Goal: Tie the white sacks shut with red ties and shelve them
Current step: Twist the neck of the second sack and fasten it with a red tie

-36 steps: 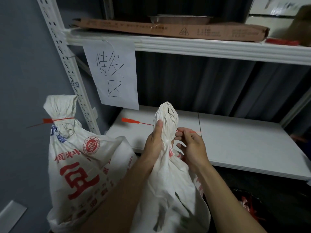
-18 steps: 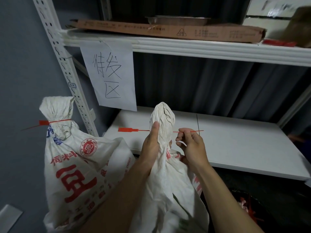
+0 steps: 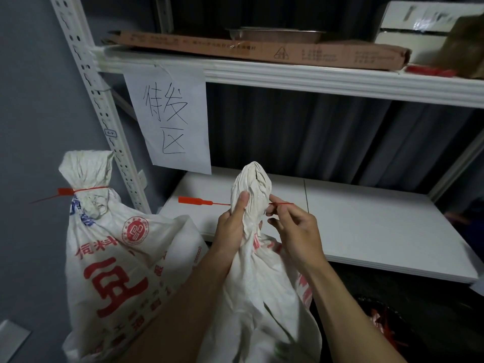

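Note:
A white sack [image 3: 262, 292] stands in front of me with its neck twisted into a bunch. My left hand [image 3: 233, 229] grips that neck from the left. A red tie [image 3: 199, 201] passes behind the neck, its flat head sticking out to the left. My right hand [image 3: 293, 229] pinches the thin tail of the tie on the right side. A second white sack [image 3: 117, 263] with red print stands to the left, its neck cinched by a red tie [image 3: 78, 191].
A white lower shelf [image 3: 366, 226] lies just behind the sacks. The upper shelf [image 3: 288, 79] carries a long cardboard box [image 3: 262, 49], a metal tray and a white box. A handwritten paper sign [image 3: 170, 119] hangs from it. The perforated upright [image 3: 104, 121] stands at left.
The view has shifted a little. The tie now lies level across the neck, and my right fingers have slid closer to the sack along its tail.

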